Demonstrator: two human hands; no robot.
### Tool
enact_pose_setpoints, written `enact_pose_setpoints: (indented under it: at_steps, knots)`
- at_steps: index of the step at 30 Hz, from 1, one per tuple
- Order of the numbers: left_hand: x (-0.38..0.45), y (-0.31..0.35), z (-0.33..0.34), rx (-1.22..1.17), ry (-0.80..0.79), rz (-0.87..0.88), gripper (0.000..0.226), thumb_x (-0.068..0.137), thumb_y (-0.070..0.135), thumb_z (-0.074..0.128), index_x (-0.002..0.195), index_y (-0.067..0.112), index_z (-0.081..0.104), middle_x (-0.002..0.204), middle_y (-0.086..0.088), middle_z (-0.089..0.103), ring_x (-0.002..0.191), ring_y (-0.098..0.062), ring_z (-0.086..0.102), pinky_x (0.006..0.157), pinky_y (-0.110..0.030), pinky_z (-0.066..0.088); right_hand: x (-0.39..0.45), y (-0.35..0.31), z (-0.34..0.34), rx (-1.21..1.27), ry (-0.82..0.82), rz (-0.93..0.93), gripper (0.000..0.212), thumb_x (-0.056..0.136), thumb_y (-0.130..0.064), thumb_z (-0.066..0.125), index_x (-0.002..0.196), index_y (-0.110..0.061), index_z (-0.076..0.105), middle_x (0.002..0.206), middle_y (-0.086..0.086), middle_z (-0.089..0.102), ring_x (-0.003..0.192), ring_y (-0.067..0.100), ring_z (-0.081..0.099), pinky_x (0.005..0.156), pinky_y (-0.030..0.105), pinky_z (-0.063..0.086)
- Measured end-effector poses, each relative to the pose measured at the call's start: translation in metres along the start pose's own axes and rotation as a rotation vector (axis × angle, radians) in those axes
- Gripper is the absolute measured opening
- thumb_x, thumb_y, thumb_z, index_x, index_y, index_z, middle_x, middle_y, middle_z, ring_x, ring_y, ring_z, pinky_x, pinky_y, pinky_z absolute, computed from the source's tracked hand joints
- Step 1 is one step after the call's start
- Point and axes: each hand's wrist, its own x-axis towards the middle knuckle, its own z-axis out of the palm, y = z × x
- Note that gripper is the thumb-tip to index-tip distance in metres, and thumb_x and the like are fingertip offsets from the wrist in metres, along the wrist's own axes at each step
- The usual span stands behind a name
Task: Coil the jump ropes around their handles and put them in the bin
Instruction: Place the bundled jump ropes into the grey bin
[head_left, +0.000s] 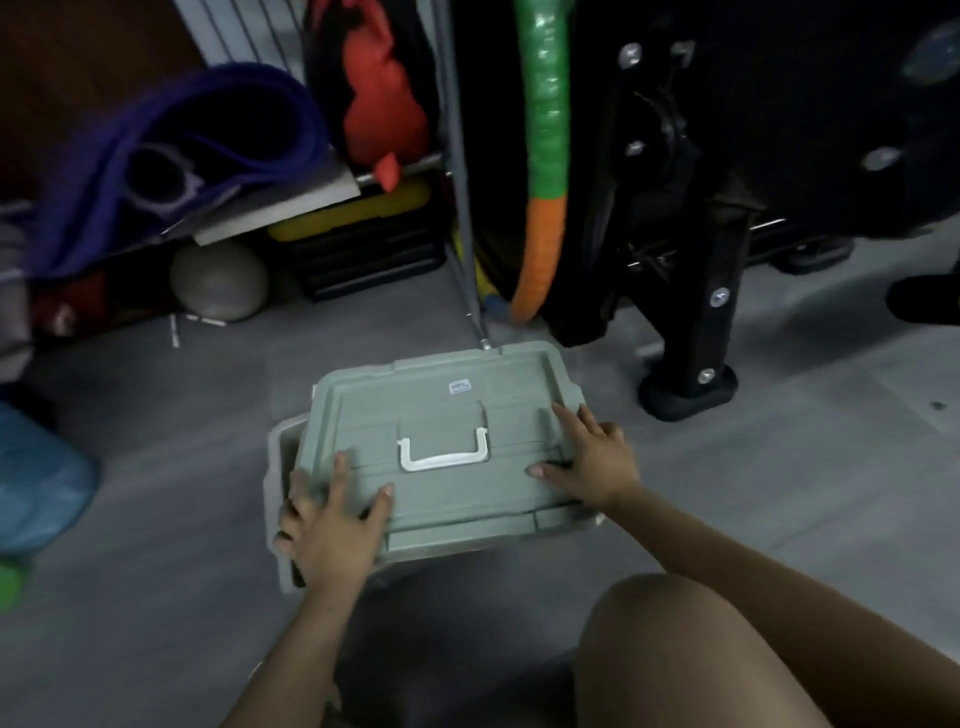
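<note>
A grey-green plastic bin (283, 525) stands on the floor in front of me. Its lid (441, 415), with a white carry handle (444, 452), lies on top, shifted to the right so the bin's left rim shows. My left hand (332, 525) rests on the lid's near-left corner, with some fingers curled over its left edge. My right hand (592, 457) presses flat on the lid's right side, fingers spread. No jump rope is visible; the bin's inside is hidden by the lid.
Behind the bin stand a black exercise machine leg (696, 338), a green-and-orange hoop (540, 208), a thin metal pole (467, 260) and a yellow-black toolbox (363, 244). A grey ball (218, 280) and purple mat (182, 145) lie at the left. My bare knee (727, 660) is at the near right.
</note>
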Motion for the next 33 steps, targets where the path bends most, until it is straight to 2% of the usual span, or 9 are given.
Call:
enact_pose_setpoints:
  at_steps: [5, 8, 10, 12, 14, 17, 20, 26, 33]
  knots:
    - [0.007, -0.037, 0.013, 0.000, 0.039, -0.121, 0.075, 0.078, 0.067, 0.056, 0.145, 0.041, 0.033, 0.154, -0.014, 0.020, 0.128, -0.042, 0.032, 0.103, -0.053, 0.024, 0.030, -0.031, 0.030, -0.051, -0.139, -0.072, 0.098, 0.074, -0.066, 0.062, 0.150, -0.035, 0.007, 0.159, 0.005, 0.008, 0.138, 0.035, 0.019, 0.111, 0.044, 0.022]
    - [0.010, -0.052, 0.022, -0.017, 0.022, -0.150, 0.075, 0.078, 0.067, 0.057, 0.144, 0.041, 0.034, 0.155, -0.013, 0.015, 0.132, -0.041, 0.026, 0.105, -0.055, 0.021, 0.044, -0.044, 0.044, -0.058, -0.171, -0.097, 0.101, 0.072, -0.064, 0.065, 0.149, -0.036, 0.007, 0.159, 0.006, 0.004, 0.140, 0.035, 0.015, 0.113, 0.044, 0.021]
    - [0.012, -0.060, 0.027, -0.017, -0.029, -0.180, 0.075, 0.079, 0.072, 0.051, 0.144, 0.042, 0.032, 0.157, -0.013, 0.008, 0.136, -0.040, 0.019, 0.107, -0.054, 0.018, 0.051, -0.053, 0.052, -0.079, -0.168, -0.112, 0.100, 0.072, -0.064, 0.066, 0.149, -0.036, 0.008, 0.160, 0.005, 0.000, 0.141, 0.033, 0.012, 0.114, 0.043, 0.018]
    - [0.013, -0.063, 0.030, -0.011, -0.035, -0.198, 0.080, 0.074, 0.080, 0.035, 0.144, 0.042, 0.033, 0.158, -0.014, 0.006, 0.137, -0.041, 0.016, 0.108, -0.054, 0.016, 0.058, -0.060, 0.057, -0.092, -0.166, -0.117, 0.097, 0.074, -0.063, 0.065, 0.149, -0.036, 0.010, 0.159, 0.005, -0.004, 0.142, 0.032, 0.008, 0.114, 0.042, 0.014]
    - [0.015, -0.062, 0.031, 0.007, -0.043, -0.199, 0.083, 0.071, 0.081, 0.024, 0.145, 0.044, 0.027, 0.159, -0.015, 0.003, 0.140, -0.043, 0.010, 0.110, -0.056, 0.011, 0.065, -0.064, 0.059, -0.108, -0.170, -0.121, 0.095, 0.075, -0.063, 0.063, 0.149, -0.036, 0.010, 0.159, 0.004, -0.009, 0.142, 0.031, 0.006, 0.115, 0.042, 0.012]
    - [0.021, -0.059, 0.032, 0.089, -0.150, -0.143, 0.075, 0.082, 0.079, 0.022, 0.148, 0.046, 0.008, 0.160, -0.012, -0.010, 0.143, -0.044, -0.012, 0.113, -0.059, -0.006, 0.073, -0.067, 0.059, -0.127, -0.181, -0.112, 0.092, 0.077, -0.062, 0.062, 0.149, -0.036, 0.009, 0.159, 0.003, -0.013, 0.143, 0.031, 0.004, 0.114, 0.044, 0.010]
    - [0.022, -0.049, 0.031, 0.126, -0.181, -0.069, 0.073, 0.087, 0.073, 0.022, 0.149, 0.043, 0.001, 0.158, -0.013, -0.017, 0.143, -0.036, -0.022, 0.108, -0.062, -0.016, 0.075, -0.064, 0.058, -0.133, -0.195, -0.088, 0.092, 0.080, -0.061, 0.059, 0.150, -0.034, 0.006, 0.158, 0.003, -0.016, 0.144, 0.031, -0.001, 0.115, 0.046, 0.008]
    - [0.009, -0.032, 0.038, 0.154, -0.202, -0.026, 0.075, 0.088, 0.072, 0.018, 0.150, 0.038, -0.006, 0.158, -0.015, -0.017, 0.145, -0.037, -0.012, 0.105, -0.063, -0.021, 0.072, -0.055, 0.056, -0.179, -0.221, -0.066, 0.089, 0.083, -0.059, 0.057, 0.150, -0.033, 0.005, 0.158, 0.007, -0.016, 0.145, 0.029, -0.006, 0.115, 0.045, 0.005]
    - [-0.006, -0.037, 0.048, 0.207, -0.267, -0.019, 0.080, 0.086, 0.074, 0.015, 0.150, 0.034, -0.013, 0.157, -0.017, -0.019, 0.144, -0.040, -0.013, 0.107, -0.065, -0.013, 0.066, -0.050, 0.062, -0.258, -0.269, -0.148, 0.091, 0.084, -0.049, 0.062, 0.150, -0.034, 0.002, 0.158, -0.001, -0.019, 0.146, 0.024, -0.011, 0.116, 0.042, 0.004]
